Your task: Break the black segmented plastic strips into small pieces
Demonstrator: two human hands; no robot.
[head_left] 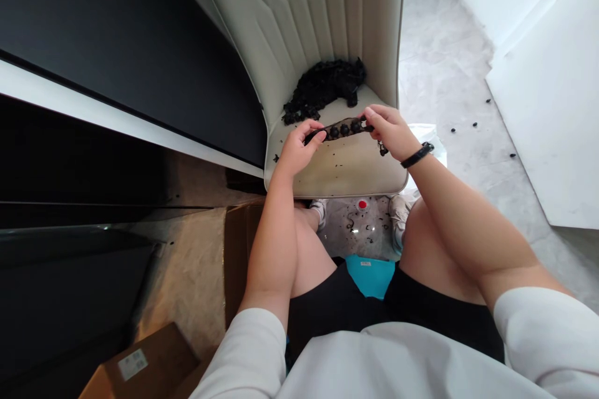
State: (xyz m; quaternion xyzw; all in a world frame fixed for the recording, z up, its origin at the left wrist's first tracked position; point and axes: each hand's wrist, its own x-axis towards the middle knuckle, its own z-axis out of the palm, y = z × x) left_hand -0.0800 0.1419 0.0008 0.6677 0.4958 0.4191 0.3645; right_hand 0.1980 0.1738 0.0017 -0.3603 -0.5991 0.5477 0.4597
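Near, between the legs: a blue piece in the lap, then clear plastic with a red spot, black scraps scattered over it. Beyond, at the front of the chair seat, the left hand pinches one end of a black strip between thumb and fingers; the right hand pinches the other end. Strip is above the seat, round dark knobs in a row along its middle, those visible attached. A small dark cluster lies just below the right hand; whether it joins the strip, cannot tell. State, as judged: partly separated, some scraps loose, this strip in one piece. Behind it, a black heap sits against the backrest; cannot tell whether its pieces are whole or parted, so no count of done or left. Farther right, black specks dot the floor.
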